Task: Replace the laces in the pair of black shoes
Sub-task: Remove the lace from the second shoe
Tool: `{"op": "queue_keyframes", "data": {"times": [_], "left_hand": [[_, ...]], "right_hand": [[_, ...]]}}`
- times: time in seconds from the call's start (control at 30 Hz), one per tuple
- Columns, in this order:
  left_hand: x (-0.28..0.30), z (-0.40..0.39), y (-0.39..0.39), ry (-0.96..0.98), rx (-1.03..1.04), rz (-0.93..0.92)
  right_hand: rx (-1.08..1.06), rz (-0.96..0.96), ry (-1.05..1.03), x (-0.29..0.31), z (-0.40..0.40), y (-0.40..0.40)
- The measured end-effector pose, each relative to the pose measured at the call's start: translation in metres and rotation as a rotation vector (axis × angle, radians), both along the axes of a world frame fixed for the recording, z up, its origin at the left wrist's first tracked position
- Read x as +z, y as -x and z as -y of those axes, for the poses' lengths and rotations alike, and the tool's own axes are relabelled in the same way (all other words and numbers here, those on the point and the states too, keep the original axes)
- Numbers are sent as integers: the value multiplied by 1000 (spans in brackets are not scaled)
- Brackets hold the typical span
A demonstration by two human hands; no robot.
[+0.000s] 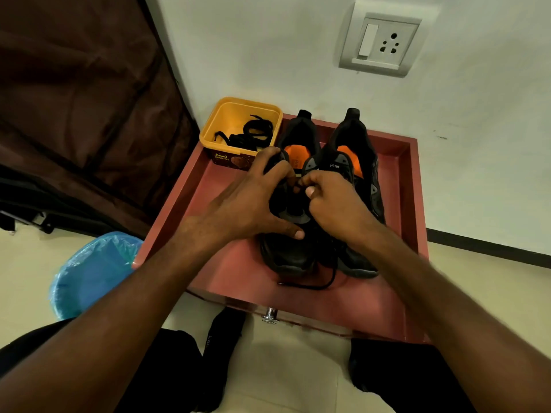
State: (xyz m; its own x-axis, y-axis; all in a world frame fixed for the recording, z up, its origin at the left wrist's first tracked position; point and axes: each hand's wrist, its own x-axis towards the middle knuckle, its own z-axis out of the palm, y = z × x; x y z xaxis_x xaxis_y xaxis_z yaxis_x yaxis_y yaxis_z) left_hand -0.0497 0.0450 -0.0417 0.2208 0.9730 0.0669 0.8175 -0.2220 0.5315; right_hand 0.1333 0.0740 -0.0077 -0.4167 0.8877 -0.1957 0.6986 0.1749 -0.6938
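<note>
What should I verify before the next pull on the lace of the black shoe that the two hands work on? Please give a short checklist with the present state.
1. The left hand holds the left black shoe steady: ok.
2. The right hand pinches the black lace at the eyelets: cannot tell, the fingers hide it.
3. The loose black lace end lies free on the shallow red wooden tray: ok.
4. The right black shoe stands clear of the work: not ok, it touches the other shoe.
5. Spare black laces wait in the yellow plastic tub: ok.
</note>
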Motion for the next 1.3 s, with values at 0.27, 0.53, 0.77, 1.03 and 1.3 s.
{"op": "queue_keyframes", "data": {"times": [0.27, 0.53, 0.77, 1.03, 1.3], "left_hand": [[0, 1, -1, -27, -2, -45], [4, 2, -20, -151, 92, -68], [17, 7, -28, -143, 71, -122], [15, 13, -32, -214, 129, -146], [34, 10, -18, 329, 433, 589]], "right_hand": [[-228, -330, 184, 28, -2, -25], [-1, 133, -228, 31, 26, -65], [13, 367, -302, 40, 28, -76], [190, 360, -370, 17, 24, -35], [225, 492, -337, -1, 13, -30]]}}
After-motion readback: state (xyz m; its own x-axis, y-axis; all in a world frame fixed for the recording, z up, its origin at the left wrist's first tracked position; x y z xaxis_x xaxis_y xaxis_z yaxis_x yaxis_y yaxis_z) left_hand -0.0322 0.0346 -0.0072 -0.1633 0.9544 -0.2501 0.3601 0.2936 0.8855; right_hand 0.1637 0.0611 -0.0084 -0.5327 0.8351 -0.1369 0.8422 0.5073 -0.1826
